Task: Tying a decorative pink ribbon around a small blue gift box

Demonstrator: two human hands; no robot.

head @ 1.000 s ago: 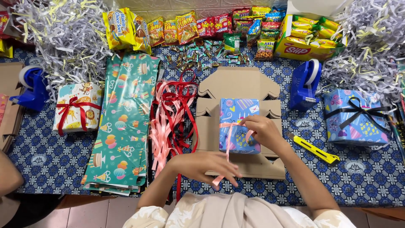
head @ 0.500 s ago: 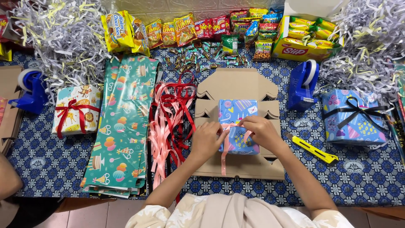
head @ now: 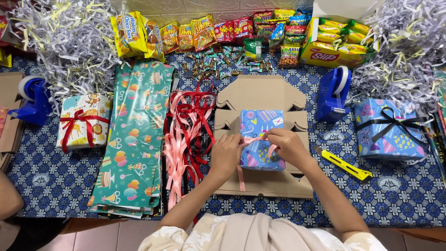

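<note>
A blue wrapped gift box lies on a flattened brown cardboard box in the middle of the table. A pink ribbon crosses the gift and trails off its near left edge. My left hand pinches the ribbon at the gift's left side. My right hand rests on top of the gift and grips the ribbon where the strands cross. Both hands meet over the box.
Loose red and pink ribbons lie left of the cardboard, beside green wrapping paper. A yellow utility knife, two blue tape dispensers, two finished gifts, snack packets and shredded paper surround the work area.
My left hand has moved up from the near edge of the cardboard to the gift's left side, drawing the pink ribbon with it. My right hand stays on the gift.
</note>
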